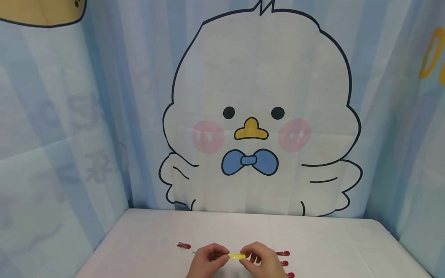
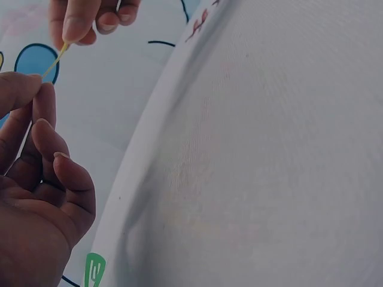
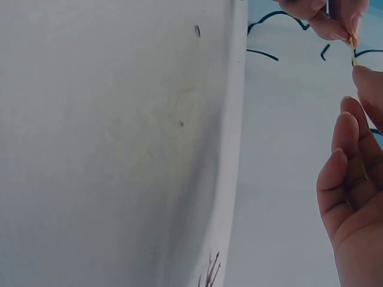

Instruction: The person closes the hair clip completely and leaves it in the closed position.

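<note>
A slim yellow hair clip point(image 1: 237, 256) is stretched level between the two hands, low in the head view. The left hand point(image 1: 209, 259) pinches one end of it between thumb and forefinger. At the other end, thumb and fingertips of the right hand point(image 1: 261, 259) grip it. Seen edge-on in the left wrist view, the yellow clip point(image 2: 55, 61) is a thin strip. A green hair clip point(image 2: 94, 270) lies on the table near the left hand. Several red hair clips point(image 1: 283, 253) lie beside the right hand, partly covered by it.
A single red clip point(image 1: 184, 245) lies left of the hands on the white-covered table point(image 1: 139, 239). Behind the table hangs a curtain point(image 1: 260, 77) with a large cartoon chick. More striped cloth point(image 1: 52, 135) encloses the left and right sides.
</note>
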Demonstrator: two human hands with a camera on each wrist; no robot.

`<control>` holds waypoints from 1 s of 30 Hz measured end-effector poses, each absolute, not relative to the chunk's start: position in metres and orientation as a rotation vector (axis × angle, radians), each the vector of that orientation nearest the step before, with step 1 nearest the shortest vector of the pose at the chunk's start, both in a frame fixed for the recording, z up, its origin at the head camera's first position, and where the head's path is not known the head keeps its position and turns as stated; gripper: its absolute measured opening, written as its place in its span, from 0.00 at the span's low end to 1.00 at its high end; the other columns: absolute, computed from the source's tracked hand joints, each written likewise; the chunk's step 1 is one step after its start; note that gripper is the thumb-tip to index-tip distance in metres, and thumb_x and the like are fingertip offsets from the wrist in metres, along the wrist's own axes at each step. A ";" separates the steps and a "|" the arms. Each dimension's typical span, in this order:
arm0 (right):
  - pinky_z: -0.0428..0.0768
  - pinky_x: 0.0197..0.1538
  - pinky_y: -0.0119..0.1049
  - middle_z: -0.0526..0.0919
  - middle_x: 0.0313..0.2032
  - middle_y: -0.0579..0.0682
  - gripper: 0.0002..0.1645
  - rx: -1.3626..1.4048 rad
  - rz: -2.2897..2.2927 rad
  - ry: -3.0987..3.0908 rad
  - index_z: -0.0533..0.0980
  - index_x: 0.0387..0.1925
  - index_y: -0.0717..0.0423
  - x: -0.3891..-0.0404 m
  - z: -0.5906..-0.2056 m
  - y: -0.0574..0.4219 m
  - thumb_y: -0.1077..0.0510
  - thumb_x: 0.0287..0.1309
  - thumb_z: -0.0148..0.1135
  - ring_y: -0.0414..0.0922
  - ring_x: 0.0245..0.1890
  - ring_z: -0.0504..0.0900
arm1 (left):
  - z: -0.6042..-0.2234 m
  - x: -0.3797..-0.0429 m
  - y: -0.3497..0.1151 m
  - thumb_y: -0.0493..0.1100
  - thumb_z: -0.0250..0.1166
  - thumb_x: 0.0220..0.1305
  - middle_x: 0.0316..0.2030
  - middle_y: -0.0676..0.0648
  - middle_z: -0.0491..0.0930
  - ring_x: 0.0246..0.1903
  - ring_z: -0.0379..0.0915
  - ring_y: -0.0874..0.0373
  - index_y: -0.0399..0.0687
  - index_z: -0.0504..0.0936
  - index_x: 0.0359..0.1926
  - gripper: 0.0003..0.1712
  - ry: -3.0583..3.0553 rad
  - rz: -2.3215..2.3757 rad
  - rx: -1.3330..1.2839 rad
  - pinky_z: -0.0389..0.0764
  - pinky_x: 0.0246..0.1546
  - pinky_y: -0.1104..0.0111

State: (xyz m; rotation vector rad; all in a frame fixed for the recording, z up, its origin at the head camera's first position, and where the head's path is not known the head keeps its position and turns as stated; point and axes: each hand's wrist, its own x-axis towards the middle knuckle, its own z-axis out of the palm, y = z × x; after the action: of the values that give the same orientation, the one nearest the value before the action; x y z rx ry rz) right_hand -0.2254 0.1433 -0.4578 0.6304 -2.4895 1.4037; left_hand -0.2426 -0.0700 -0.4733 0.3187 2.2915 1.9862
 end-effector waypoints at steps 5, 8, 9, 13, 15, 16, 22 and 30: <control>0.74 0.31 0.31 0.80 0.32 0.40 0.09 0.572 1.394 -2.526 0.83 0.36 0.53 -0.225 -0.456 0.146 0.61 0.53 0.76 0.34 0.28 0.73 | -0.472 -0.243 -0.078 0.39 0.70 0.65 0.35 0.49 0.83 0.36 0.77 0.54 0.37 0.85 0.43 0.09 2.327 1.968 0.312 0.79 0.42 0.60; 0.74 0.31 0.31 0.81 0.32 0.41 0.09 0.555 1.406 -2.536 0.83 0.36 0.54 -0.225 -0.456 0.148 0.61 0.53 0.76 0.35 0.28 0.73 | -0.473 -0.244 -0.082 0.40 0.70 0.65 0.36 0.49 0.83 0.36 0.77 0.54 0.36 0.84 0.43 0.11 2.346 1.959 0.301 0.80 0.42 0.60; 0.74 0.31 0.31 0.81 0.32 0.41 0.09 0.553 1.406 -2.536 0.83 0.36 0.54 -0.225 -0.456 0.148 0.61 0.53 0.76 0.35 0.28 0.73 | -0.473 -0.244 -0.084 0.40 0.70 0.65 0.36 0.49 0.83 0.36 0.77 0.54 0.36 0.84 0.43 0.11 2.354 1.954 0.293 0.80 0.42 0.60; 0.74 0.31 0.31 0.80 0.32 0.40 0.09 0.547 1.407 -2.527 0.83 0.36 0.54 -0.224 -0.455 0.150 0.61 0.53 0.76 0.35 0.28 0.73 | -0.475 -0.245 -0.092 0.42 0.70 0.65 0.36 0.50 0.83 0.37 0.77 0.54 0.37 0.85 0.44 0.12 2.396 1.933 0.272 0.80 0.43 0.59; 0.74 0.31 0.31 0.80 0.31 0.40 0.09 0.555 1.411 -2.513 0.83 0.35 0.54 -0.223 -0.455 0.151 0.62 0.52 0.76 0.34 0.27 0.73 | -0.476 -0.246 -0.097 0.42 0.70 0.65 0.36 0.50 0.83 0.37 0.77 0.55 0.37 0.85 0.43 0.12 2.416 1.929 0.270 0.80 0.43 0.59; 0.74 0.31 0.31 0.80 0.31 0.40 0.10 0.561 1.413 -2.506 0.83 0.35 0.54 -0.223 -0.455 0.151 0.62 0.52 0.76 0.34 0.27 0.73 | -0.477 -0.246 -0.099 0.42 0.70 0.65 0.36 0.49 0.83 0.37 0.78 0.55 0.37 0.85 0.44 0.12 2.421 1.928 0.272 0.80 0.43 0.59; 0.75 0.30 0.31 0.80 0.31 0.40 0.10 0.578 1.420 -2.512 0.83 0.36 0.55 -0.223 -0.455 0.157 0.62 0.52 0.76 0.34 0.27 0.73 | -0.479 -0.246 -0.109 0.43 0.70 0.65 0.37 0.49 0.83 0.38 0.78 0.55 0.37 0.84 0.44 0.13 2.431 1.916 0.236 0.79 0.42 0.59; 0.74 0.31 0.31 0.79 0.32 0.43 0.10 0.508 1.448 -2.598 0.82 0.37 0.56 -0.223 -0.451 0.168 0.60 0.54 0.75 0.36 0.28 0.72 | -0.477 -0.250 -0.127 0.46 0.69 0.66 0.38 0.49 0.84 0.38 0.77 0.55 0.36 0.84 0.46 0.16 2.450 1.895 0.157 0.78 0.41 0.61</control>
State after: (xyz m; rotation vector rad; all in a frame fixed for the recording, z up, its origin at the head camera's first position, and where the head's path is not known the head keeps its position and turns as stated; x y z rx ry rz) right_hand -0.2230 0.1677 -0.4507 0.5084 -2.5980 1.4479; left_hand -0.2497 -0.1275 -0.4770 0.1567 2.4502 1.8948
